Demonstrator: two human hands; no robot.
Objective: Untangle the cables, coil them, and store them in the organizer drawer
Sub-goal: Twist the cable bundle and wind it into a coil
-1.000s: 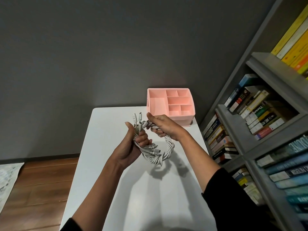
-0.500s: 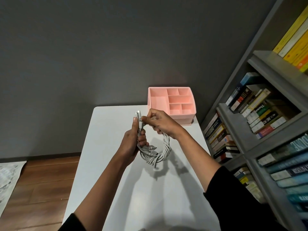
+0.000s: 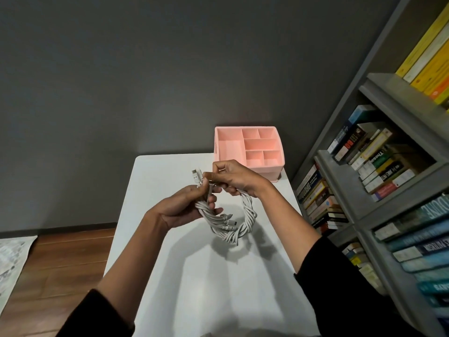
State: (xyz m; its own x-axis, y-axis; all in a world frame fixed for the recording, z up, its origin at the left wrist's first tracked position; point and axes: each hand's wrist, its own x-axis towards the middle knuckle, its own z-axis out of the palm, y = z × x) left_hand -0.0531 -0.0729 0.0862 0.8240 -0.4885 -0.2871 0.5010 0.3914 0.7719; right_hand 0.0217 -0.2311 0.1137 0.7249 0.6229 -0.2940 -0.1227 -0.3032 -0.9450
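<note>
Head view, near to far. Black sleeves [image 3: 340, 276] are at the bottom edge, with both forearms bare and reaching out over the white table [image 3: 158, 171].

My left hand [image 3: 184, 207] is palm-up. Its fingers are curled around the left side of the cables [image 3: 228, 229], gripping them where the strands bunch together. The cables are white, twisted together into one thick loop. The loop hangs in the air between my hands, off the tabletop. Its shadow [image 3: 233, 249] falls on the table right below. A few connector ends poke out along the bottom of the loop.

My right hand [image 3: 235, 178] is a bit higher and farther out, knuckles up. Thumb and fingers pinch the cable ends at the top of the loop. One USB plug [image 3: 196, 176] sticks up just left of those fingertips, above my left hand.

The pink organizer [image 3: 223, 147] sits at the table's far right corner, well apart from the cables. Its top is open, with one large bay on the left and five smaller ones on the right. The lower drawer section is mostly hidden behind my right hand, so I can't tell its state.

A grey bookshelf [image 3: 345, 171] packed with books [image 3: 379, 164] runs along the right. The wood floor [image 3: 60, 259] is on the left, with a pale mat [image 3: 12, 263] at the edge. The grey wall [image 3: 145, 69] is behind.
</note>
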